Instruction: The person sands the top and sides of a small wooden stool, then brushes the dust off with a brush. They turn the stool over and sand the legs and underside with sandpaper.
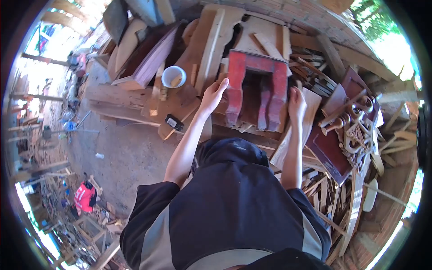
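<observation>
A small red wooden stool with worn paint and curved legs is at the workbench in front of me, its feet toward my body. My left hand is at the stool's left side, with the fingertips against the leg and partly hidden. On the other side, my right hand is close by the right legs. Its fingers are loosely bent and a narrow gap shows between them and the stool.
A white bucket and a small black device lie left of the stool. Planks lean behind. Carved wood pieces and a dark red panel are stacked at right. Scrap wood lies below them.
</observation>
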Action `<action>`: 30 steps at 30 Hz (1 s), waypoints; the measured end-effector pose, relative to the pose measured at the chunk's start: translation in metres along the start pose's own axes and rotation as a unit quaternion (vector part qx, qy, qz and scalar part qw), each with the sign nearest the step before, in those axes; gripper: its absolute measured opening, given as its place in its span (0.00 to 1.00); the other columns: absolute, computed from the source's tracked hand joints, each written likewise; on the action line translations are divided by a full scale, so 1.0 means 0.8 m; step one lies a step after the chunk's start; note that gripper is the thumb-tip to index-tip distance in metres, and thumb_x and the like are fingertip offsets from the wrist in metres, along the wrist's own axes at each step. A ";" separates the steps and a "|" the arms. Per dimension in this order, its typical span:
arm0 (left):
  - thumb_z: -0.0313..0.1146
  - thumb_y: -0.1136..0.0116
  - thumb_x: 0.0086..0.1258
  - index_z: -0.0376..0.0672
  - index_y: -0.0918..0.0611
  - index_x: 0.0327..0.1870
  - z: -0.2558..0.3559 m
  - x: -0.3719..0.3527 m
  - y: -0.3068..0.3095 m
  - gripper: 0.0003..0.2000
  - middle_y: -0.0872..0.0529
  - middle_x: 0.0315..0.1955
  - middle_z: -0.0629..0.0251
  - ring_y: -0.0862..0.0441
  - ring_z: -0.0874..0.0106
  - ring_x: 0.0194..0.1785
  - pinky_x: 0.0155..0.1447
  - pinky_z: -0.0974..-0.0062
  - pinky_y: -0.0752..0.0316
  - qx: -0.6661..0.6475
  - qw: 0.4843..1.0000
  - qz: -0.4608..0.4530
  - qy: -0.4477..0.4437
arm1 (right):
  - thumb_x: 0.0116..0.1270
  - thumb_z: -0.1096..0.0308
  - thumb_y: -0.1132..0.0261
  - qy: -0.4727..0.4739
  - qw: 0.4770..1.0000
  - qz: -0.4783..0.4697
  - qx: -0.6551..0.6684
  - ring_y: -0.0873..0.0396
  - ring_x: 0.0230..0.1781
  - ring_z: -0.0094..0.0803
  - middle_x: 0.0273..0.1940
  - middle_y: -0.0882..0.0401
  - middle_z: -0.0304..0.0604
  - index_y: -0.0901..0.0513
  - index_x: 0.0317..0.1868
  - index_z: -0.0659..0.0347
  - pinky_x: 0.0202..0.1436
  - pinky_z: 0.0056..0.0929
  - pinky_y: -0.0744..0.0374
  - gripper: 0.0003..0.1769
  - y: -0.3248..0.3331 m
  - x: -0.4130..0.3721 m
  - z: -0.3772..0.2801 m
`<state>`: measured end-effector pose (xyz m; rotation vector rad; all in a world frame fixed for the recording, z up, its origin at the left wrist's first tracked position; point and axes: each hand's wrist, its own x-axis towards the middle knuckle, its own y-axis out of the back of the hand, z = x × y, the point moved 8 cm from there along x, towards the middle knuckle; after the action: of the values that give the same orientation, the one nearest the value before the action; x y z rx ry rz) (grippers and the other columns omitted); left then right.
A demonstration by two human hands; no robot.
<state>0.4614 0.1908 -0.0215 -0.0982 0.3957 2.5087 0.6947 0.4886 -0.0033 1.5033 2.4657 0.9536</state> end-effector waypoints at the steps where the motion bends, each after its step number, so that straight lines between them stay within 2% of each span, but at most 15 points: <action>1: 0.61 0.44 0.75 0.32 0.16 0.39 -0.017 -0.008 0.018 0.31 0.17 0.26 0.61 0.15 0.75 0.37 0.40 0.72 0.22 -0.052 0.997 0.006 0.061 | 0.78 0.61 0.40 0.031 0.999 0.012 -0.028 0.17 0.54 0.55 0.55 0.16 0.55 0.16 0.54 0.64 0.57 0.42 0.20 0.16 0.008 -0.015 0.002; 2: 0.60 0.45 0.76 0.33 0.16 0.40 -0.033 -0.014 0.033 0.30 0.15 0.26 0.60 0.12 0.72 0.39 0.41 0.70 0.20 -0.106 0.987 0.011 0.119 | 0.77 0.63 0.40 0.062 0.996 0.025 -0.058 0.19 0.57 0.54 0.60 0.19 0.55 0.15 0.54 0.64 0.59 0.43 0.21 0.15 0.020 -0.032 0.008; 4: 0.57 0.44 0.77 0.35 0.15 0.45 -0.083 -0.003 0.093 0.26 0.11 0.28 0.58 0.10 0.66 0.40 0.43 0.66 0.18 -0.002 0.991 0.112 0.073 | 0.73 0.63 0.36 0.042 0.989 -0.041 -0.136 0.29 0.70 0.57 0.72 0.30 0.53 0.18 0.61 0.61 0.72 0.50 0.31 0.20 0.021 -0.063 0.063; 5: 0.51 0.42 0.76 0.39 0.14 0.45 -0.097 0.002 0.132 0.21 0.10 0.31 0.58 0.10 0.62 0.39 0.44 0.62 0.18 0.142 0.973 0.180 0.010 | 0.73 0.63 0.36 0.040 0.989 -0.043 -0.135 0.29 0.70 0.57 0.72 0.30 0.53 0.18 0.61 0.61 0.72 0.50 0.31 0.20 0.026 -0.084 0.070; 7: 0.47 0.41 0.75 0.41 0.14 0.44 -0.093 0.002 0.184 0.16 0.10 0.30 0.55 0.10 0.58 0.38 0.43 0.59 0.19 0.245 0.933 0.263 -0.009 | 0.69 0.58 0.31 0.022 0.924 -0.130 -0.359 0.38 0.78 0.54 0.79 0.39 0.49 0.25 0.70 0.56 0.80 0.51 0.41 0.31 0.020 -0.117 0.087; 9: 0.44 0.39 0.73 0.43 0.14 0.42 -0.072 0.005 0.212 0.13 0.10 0.30 0.54 0.11 0.55 0.37 0.44 0.57 0.19 0.310 0.897 0.312 -0.049 | 0.68 0.57 0.30 0.024 0.926 -0.145 -0.347 0.44 0.80 0.57 0.81 0.44 0.46 0.28 0.73 0.55 0.82 0.55 0.48 0.35 0.022 -0.128 0.093; 10: 0.44 0.39 0.73 0.43 0.14 0.42 -0.072 0.013 0.219 0.13 0.10 0.30 0.54 0.11 0.55 0.37 0.44 0.57 0.19 0.310 0.899 0.306 -0.049 | 0.67 0.55 0.30 0.029 0.928 -0.162 -0.333 0.51 0.82 0.60 0.83 0.49 0.44 0.31 0.75 0.53 0.84 0.58 0.55 0.38 0.022 -0.135 0.094; 12: 0.44 0.36 0.70 0.44 0.14 0.42 -0.044 0.018 0.220 0.12 0.11 0.38 0.53 0.13 0.55 0.45 0.48 0.56 0.20 0.472 0.807 0.323 -0.150 | 0.68 0.56 0.30 0.019 0.930 -0.155 -0.332 0.49 0.81 0.64 0.83 0.47 0.43 0.27 0.73 0.52 0.83 0.58 0.52 0.35 0.023 -0.136 0.086; 13: 0.44 0.34 0.68 0.44 0.15 0.43 -0.064 0.029 0.224 0.13 0.14 0.47 0.53 0.17 0.53 0.54 0.55 0.56 0.23 0.437 0.852 0.281 -0.064 | 0.68 0.56 0.31 0.006 0.921 -0.144 -0.361 0.49 0.80 0.64 0.83 0.47 0.43 0.26 0.72 0.51 0.83 0.58 0.52 0.33 0.026 -0.135 0.083; 14: 0.44 0.34 0.68 0.44 0.15 0.43 -0.059 0.026 0.220 0.13 0.14 0.47 0.53 0.17 0.53 0.54 0.55 0.56 0.23 0.437 0.852 0.280 -0.063 | 0.68 0.56 0.31 -0.005 0.912 -0.131 -0.390 0.48 0.80 0.64 0.83 0.46 0.42 0.24 0.71 0.50 0.83 0.59 0.51 0.31 0.029 -0.133 0.083; 16: 0.49 0.33 0.66 0.44 0.16 0.45 -0.088 0.025 0.204 0.18 0.18 0.54 0.54 0.22 0.52 0.61 0.59 0.56 0.24 0.346 0.916 0.181 0.094 | 0.69 0.57 0.32 -0.025 0.918 -0.119 -0.377 0.48 0.80 0.65 0.82 0.46 0.44 0.21 0.69 0.48 0.82 0.59 0.49 0.28 0.032 -0.132 0.083; 20: 0.54 0.31 0.63 0.43 0.14 0.47 -0.079 -0.022 0.166 0.23 0.15 0.55 0.56 0.20 0.54 0.61 0.58 0.58 0.23 0.454 0.869 0.192 -0.046 | 0.70 0.58 0.32 -0.016 0.942 -0.046 -0.331 0.49 0.81 0.62 0.82 0.45 0.50 0.22 0.69 0.49 0.81 0.57 0.46 0.28 0.040 -0.146 0.076; 22: 0.56 0.30 0.62 0.42 0.14 0.52 -0.104 -0.032 0.154 0.27 0.13 0.54 0.58 0.18 0.57 0.60 0.56 0.59 0.22 0.478 0.857 0.173 -0.086 | 0.70 0.54 0.33 -0.022 0.962 -0.024 -0.272 0.54 0.82 0.63 0.83 0.51 0.52 0.25 0.71 0.49 0.81 0.64 0.49 0.30 0.040 -0.158 0.083; 26: 0.55 0.35 0.68 0.45 0.15 0.56 -0.113 -0.031 0.152 0.25 0.12 0.49 0.57 0.14 0.56 0.54 0.55 0.57 0.21 0.454 0.869 0.161 -0.110 | 0.71 0.61 0.33 0.016 0.976 -0.005 -0.217 0.46 0.80 0.61 0.80 0.46 0.60 0.27 0.71 0.58 0.79 0.57 0.41 0.30 0.031 -0.171 0.046; 30: 0.43 0.39 0.73 0.42 0.15 0.49 -0.101 -0.018 0.146 0.14 0.11 0.41 0.58 0.13 0.58 0.49 0.53 0.57 0.21 0.508 0.845 0.142 -0.087 | 0.71 0.65 0.33 0.014 0.988 0.002 -0.154 0.41 0.77 0.59 0.76 0.40 0.60 0.25 0.67 0.61 0.78 0.54 0.38 0.26 0.026 -0.171 0.017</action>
<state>0.4055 0.0676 -0.0660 0.6385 1.6794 2.2051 0.7854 0.3875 -0.0339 1.4008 2.2040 1.2949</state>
